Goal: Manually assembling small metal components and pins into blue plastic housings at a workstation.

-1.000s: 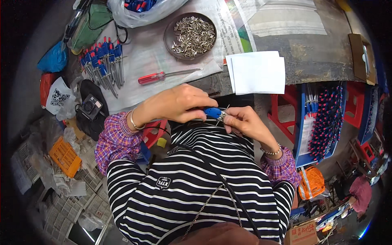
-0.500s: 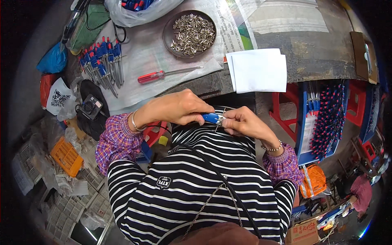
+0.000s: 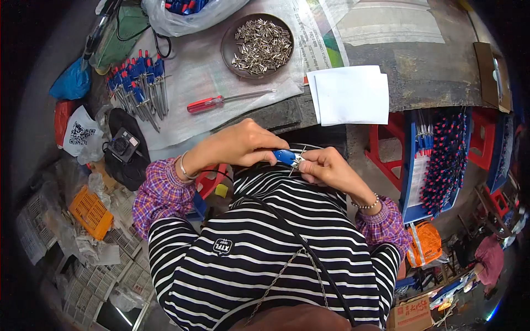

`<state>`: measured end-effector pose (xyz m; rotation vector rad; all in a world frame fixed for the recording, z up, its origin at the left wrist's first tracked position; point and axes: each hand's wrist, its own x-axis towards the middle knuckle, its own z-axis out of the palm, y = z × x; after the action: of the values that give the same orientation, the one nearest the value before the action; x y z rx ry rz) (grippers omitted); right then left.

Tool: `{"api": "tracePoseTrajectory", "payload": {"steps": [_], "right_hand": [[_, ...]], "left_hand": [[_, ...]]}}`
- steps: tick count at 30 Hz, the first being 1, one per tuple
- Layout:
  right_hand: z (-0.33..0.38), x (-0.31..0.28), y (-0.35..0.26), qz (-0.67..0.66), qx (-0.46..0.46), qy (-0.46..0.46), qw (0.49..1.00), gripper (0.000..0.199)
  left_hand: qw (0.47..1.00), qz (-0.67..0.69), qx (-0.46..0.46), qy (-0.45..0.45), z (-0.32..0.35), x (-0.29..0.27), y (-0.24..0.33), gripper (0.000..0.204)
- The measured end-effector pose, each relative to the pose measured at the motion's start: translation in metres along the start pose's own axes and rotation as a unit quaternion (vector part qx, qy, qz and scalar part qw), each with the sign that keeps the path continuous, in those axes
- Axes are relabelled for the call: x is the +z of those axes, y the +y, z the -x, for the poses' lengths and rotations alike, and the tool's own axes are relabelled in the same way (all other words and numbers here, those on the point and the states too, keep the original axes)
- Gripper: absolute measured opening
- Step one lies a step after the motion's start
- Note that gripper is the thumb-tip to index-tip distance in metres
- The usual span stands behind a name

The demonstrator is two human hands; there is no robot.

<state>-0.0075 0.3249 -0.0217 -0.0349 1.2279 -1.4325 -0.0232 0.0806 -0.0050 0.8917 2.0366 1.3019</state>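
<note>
Over my lap I hold a small blue-bodied piece [image 3: 285,157] with thin metal parts at its right end; its exact kind I cannot make out. My left hand [image 3: 251,144] pinches the blue body between thumb and fingers. My right hand [image 3: 329,168] closes on the metal end, where thin prongs stick out above and below. Beyond them on the table lies a screwdriver [image 3: 205,105] with a red handle. Farther back stands a round dark bowl [image 3: 227,62] of small silver metal pins. Similar blue pieces [image 3: 138,83] with red tips and metal shafts are heaped at the left.
White paper sheets [image 3: 353,96] lie at the table's front edge. A plastic bag [image 3: 204,21] of blue parts sits at the back. To my right, a blue tray [image 3: 411,182] full of blue-and-red pieces rests beside red stools [image 3: 385,146]. An orange basket [image 3: 91,212] is at lower left.
My left fingers have shifted slightly back along the blue body, so more of it shows. Both hands stay nearly in place; the table things look unchanged.
</note>
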Motion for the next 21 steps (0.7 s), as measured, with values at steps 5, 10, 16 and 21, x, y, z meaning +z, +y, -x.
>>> {"api": "tracePoseTrajectory", "payload": {"steps": [5, 10, 16, 21], "right_hand": [[0.0, -0.005, -0.001, -0.039, 0.02, -0.058, 0.997, 0.025], [0.004, 0.0, -0.001, -0.024, 0.007, -0.022, 0.999, 0.026], [0.005, 0.0, -0.004, -0.04, -0.018, -0.011, 0.999, 0.026], [0.005, 0.0, -0.01, -0.02, -0.012, -0.009, 1.0, 0.024]], "left_hand": [[0.997, 0.056, -0.015, -0.045, 0.0, 0.0, -0.002, 0.03], [0.999, -0.036, 0.008, 0.018, 0.0, 0.0, 0.006, 0.031], [1.0, -0.005, 0.017, 0.016, -0.001, -0.003, 0.001, 0.03], [1.0, 0.009, 0.019, 0.01, 0.0, -0.006, 0.001, 0.03]]}}
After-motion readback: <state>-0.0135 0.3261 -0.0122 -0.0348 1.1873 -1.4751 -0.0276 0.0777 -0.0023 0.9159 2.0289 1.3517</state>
